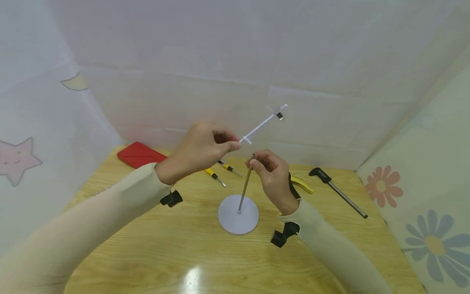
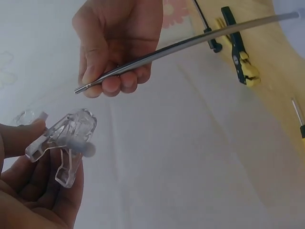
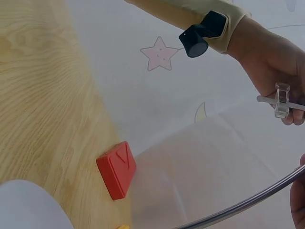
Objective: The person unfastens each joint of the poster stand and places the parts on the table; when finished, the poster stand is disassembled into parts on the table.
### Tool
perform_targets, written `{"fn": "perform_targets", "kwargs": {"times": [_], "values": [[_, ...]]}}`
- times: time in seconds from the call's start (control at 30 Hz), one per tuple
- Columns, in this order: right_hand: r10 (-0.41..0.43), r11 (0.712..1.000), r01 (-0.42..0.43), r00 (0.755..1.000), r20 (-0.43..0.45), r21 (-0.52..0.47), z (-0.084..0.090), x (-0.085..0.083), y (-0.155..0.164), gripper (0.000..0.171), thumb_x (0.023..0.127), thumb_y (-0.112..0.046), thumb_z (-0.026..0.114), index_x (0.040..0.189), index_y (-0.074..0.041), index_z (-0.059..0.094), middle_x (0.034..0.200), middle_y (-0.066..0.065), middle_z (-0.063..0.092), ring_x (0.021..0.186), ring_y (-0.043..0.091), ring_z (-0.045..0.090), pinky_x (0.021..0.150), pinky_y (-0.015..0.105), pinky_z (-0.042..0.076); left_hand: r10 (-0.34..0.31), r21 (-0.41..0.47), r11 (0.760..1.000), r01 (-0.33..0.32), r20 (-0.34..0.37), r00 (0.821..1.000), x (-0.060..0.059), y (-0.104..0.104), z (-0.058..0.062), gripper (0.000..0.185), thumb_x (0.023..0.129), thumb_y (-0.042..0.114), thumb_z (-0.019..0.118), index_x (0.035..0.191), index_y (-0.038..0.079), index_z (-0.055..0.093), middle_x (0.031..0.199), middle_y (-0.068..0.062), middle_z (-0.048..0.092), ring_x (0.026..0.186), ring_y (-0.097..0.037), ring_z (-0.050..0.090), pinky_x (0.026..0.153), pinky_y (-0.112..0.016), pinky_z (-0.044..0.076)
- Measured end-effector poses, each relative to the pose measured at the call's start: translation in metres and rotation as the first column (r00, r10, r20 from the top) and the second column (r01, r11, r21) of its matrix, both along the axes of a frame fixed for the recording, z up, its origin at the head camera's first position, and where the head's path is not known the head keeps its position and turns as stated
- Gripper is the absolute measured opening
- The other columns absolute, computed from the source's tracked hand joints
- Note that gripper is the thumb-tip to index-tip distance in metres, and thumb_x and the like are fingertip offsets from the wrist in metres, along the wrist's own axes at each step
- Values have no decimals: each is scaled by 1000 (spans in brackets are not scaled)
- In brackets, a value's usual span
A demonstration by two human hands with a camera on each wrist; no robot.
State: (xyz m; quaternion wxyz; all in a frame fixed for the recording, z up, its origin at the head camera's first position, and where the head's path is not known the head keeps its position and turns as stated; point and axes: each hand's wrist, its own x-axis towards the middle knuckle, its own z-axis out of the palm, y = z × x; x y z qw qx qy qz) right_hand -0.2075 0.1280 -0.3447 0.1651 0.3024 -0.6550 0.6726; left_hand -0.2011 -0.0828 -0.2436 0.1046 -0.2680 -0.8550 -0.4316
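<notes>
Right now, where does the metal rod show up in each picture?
Head: the metal rod is below and slightly right of centre.
Left wrist: it slants across the upper half to the top right.
Right wrist: it curves along the lower right, cut off by the edges.
Shared landmark: the white round base.

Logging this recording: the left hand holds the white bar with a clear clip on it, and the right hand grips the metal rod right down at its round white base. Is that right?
Not quite: the right hand grips the metal rod near its upper end, not at the round white base, as the head view shows. The left hand does hold the white bar.
</notes>
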Motion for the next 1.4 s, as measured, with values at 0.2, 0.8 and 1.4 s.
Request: {"fn": "perform_targets", "kwargs": {"times": [0.2,0.8,1.4], "values": [[-15,999,15,1000,-18,29,2,2,2,15,96,2,64,98,16,62,92,-9,71,86,7,71,80,22,60,52,62,996,-60,132,990,1,-5,-15,7,89,22,77,89,16,80,80,-2,77,67,-15,69,57,-28,52],[-18,998,20,999,-31,68,1,4,7,13,95,2,65,100,14,64,95,-8,72,87,8,72,81,24,60,67,123,980,-154,526,848,10,-32,-97,18,88,16,79,98,0,77,85,-12,79,68,-18,75,67,-38,64],[-33,996,37,998,-52,86,0,3,8,10,95,3,64,98,13,65,93,-7,72,87,5,72,80,23,60,100,99,958,-270,764,637,25,-45,-196,13,90,5,72,98,-6,75,77,-10,76,59,-14,71,62,-34,63]]}}
